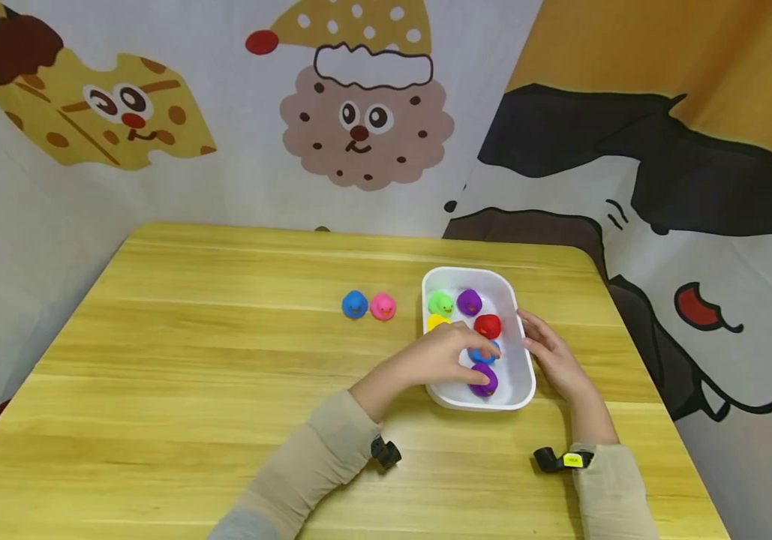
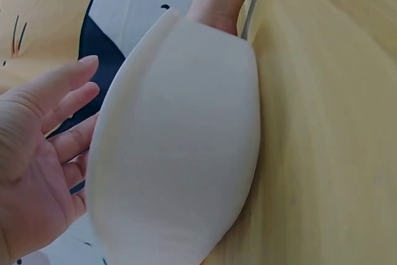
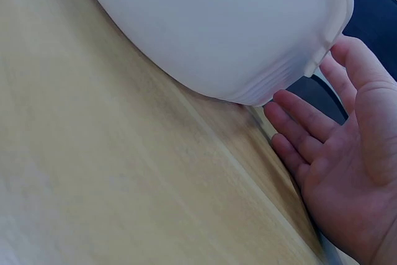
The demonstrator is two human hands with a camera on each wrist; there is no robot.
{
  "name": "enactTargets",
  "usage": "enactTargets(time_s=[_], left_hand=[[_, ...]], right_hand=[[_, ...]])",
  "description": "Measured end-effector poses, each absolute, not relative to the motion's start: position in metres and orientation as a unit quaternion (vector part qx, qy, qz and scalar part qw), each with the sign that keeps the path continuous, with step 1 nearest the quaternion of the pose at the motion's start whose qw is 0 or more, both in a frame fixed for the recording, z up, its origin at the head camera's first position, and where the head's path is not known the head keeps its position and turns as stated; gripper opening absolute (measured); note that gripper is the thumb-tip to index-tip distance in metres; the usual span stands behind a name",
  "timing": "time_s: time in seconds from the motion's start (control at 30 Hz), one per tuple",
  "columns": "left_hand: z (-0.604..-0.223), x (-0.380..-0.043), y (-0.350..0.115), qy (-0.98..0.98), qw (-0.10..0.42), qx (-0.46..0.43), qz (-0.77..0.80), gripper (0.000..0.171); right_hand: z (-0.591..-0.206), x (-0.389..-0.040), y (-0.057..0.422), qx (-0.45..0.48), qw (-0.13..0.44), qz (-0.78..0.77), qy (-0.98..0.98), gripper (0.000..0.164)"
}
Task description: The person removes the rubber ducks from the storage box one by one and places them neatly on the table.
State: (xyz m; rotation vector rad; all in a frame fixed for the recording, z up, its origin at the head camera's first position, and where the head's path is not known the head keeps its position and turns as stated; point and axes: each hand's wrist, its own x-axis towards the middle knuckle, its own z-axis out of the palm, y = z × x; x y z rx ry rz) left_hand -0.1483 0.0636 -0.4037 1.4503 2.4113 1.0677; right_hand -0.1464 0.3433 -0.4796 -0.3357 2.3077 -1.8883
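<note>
A white tray point(image 1: 514, 384) sits on the wood-patterned surface point(image 1: 156, 375), holding six small toy ducks. At its far end are a green duck point(image 1: 440, 304) and a purple duck point(image 1: 470, 302), with a red duck point(image 1: 488, 326) nearer and a yellow duck point(image 1: 437, 321) partly hidden by the left hand point(image 1: 449, 354). That hand reaches over the tray's left rim, fingers and thumb spread apart: the fingers are over a blue duck point(image 1: 478, 356) in the tray, the thumb over a second purple duck point(image 1: 485, 385) at the near end; whether it touches either, I cannot tell. The right hand point(image 1: 557, 364) is loosely extended, its fingertips against the tray's right side. Left of the tray, another blue duck point(image 1: 355, 304) and a pink duck point(image 1: 382, 307) stand side by side on the surface.
</note>
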Motion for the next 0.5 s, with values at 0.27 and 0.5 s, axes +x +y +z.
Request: enactTargets(time_s=[0.27,0.5], left_hand=[[-0.414,-0.151,0.082,0.809,0.135,0.478,0.315,0.042],[-0.423,-0.156,0.090,0.811,0.166,0.477,0.297,0.037]], right_hand=[[-0.480,-0.146,0.344,-0.117,0.067,-0.624,0.770,0.050],[-0.480,-0.146,0.344,-0.114,0.069,-0.619,0.774,0.051]])
